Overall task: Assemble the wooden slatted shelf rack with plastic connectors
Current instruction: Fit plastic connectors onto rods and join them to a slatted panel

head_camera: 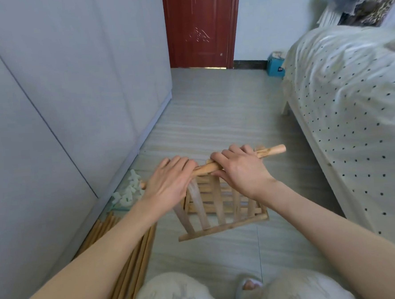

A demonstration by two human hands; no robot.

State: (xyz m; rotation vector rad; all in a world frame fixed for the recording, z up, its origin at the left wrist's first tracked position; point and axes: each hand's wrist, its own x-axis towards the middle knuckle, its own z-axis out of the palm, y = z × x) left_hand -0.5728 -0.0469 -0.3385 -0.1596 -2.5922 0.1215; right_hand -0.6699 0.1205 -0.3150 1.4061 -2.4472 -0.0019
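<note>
A wooden slatted shelf panel [218, 208] hangs tilted above the floor in front of my knees. A round wooden rod [270, 150] runs along its upper edge, its right end sticking out free. My right hand [241, 169] grips the rod with fingers curled over it. My left hand [171, 185] holds the left end of the rod and panel, fingers wrapped over the top. A second slatted layer shows behind the front slats. White plastic connectors [128, 192] lie in a pile on the floor at the left.
A bundle of wooden rods [134, 264] lies on the floor along the grey wardrobe [62, 111] at the left. A bed with a dotted cover [352, 128] stands at the right. A red door [199, 26] and a blue box [275, 66] are at the far end.
</note>
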